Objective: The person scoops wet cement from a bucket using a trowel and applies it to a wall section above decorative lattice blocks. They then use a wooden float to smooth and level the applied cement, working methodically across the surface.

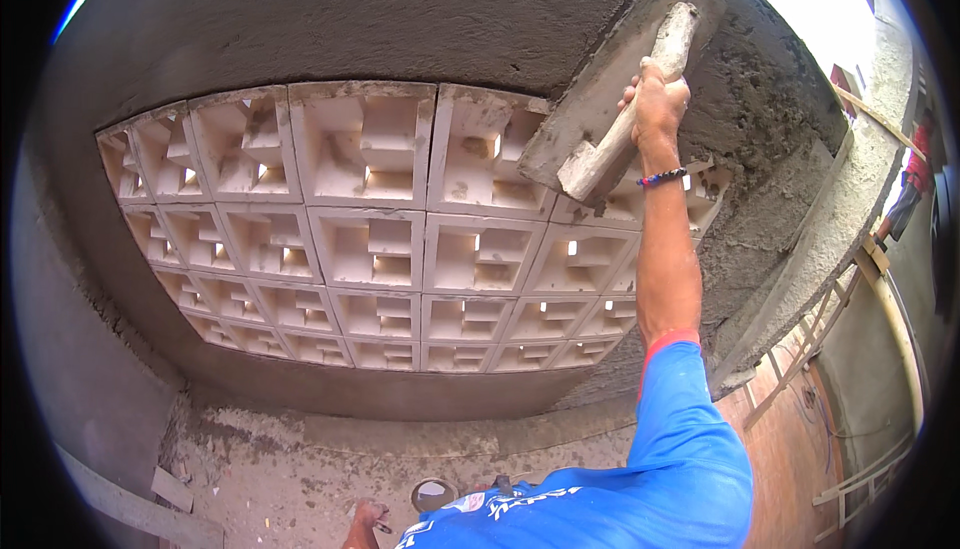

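My right hand (657,109) is closed around the pale, mortar-crusted handle of a long plastering float (628,69). Its flat board is tilted against the wall, over wet grey plaster (765,79) and the upper right corner of a panel of white breeze blocks (365,159). Beyond the float's right side the plaster is rough, while to the left it is smoother. Low down, beside my blue shirt, my left hand (366,526) shows only in part, its fingers curled in. Whatever it may hold is hidden.
A round bowl or bucket (433,495) stands on the mortar-spattered floor (270,469), below the wall. Wooden boards (150,509) lie at lower left. Timber rails (800,369) and a rough concrete edge (850,209) run along the right, where another person's red sleeve (917,164) appears.
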A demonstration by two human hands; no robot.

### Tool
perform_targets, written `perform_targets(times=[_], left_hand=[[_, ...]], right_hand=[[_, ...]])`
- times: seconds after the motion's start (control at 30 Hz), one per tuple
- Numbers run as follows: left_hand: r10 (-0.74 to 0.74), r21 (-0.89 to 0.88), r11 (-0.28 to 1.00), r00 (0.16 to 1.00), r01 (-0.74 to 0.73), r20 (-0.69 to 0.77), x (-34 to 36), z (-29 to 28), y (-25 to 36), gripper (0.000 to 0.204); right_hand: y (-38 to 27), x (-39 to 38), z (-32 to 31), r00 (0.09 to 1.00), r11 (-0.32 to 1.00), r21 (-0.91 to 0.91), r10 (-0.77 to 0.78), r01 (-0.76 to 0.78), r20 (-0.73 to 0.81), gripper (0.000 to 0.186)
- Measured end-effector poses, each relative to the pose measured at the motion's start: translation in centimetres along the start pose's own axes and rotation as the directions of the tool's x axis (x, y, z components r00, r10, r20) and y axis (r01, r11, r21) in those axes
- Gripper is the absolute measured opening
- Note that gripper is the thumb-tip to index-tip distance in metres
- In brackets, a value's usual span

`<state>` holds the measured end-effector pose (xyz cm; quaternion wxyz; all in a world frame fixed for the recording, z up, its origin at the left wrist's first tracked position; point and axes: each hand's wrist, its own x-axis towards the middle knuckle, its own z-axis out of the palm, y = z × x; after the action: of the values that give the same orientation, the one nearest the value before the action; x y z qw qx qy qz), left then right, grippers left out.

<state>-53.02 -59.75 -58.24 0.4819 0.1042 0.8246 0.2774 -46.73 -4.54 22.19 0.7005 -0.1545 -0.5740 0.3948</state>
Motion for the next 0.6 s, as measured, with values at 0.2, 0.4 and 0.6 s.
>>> perform_targets(times=[0.2, 0.4, 0.6], left_hand=[[0.521, 0.747, 0.428, 0.814, -0.509, 0.256, 0.4, 0.8, -0.9, 0.013], [0.310, 0.406, 0.846, 0.938, -0.347, 0.156, 0.0, -0.1, -2.3, 0.013], [-0.046, -0.117, 0.992, 0.996, 0.054, 0.075, -1.1, 0.7, -0.7, 0.015]], right_hand=[[-3.6, 4.7, 1.9, 0.998, 0.998, -0.016, -0.057, 0.057, -0.009, 0.024], [-1.1, 1.5, 1.1, 0.999, 1.000, 0.000, 0.012, -0.012, -0.035, 0.023], [1.2, -1.8, -0.1, 0.998, 0.998, 0.053, 0.029, -0.026, -0.051, 0.022]])
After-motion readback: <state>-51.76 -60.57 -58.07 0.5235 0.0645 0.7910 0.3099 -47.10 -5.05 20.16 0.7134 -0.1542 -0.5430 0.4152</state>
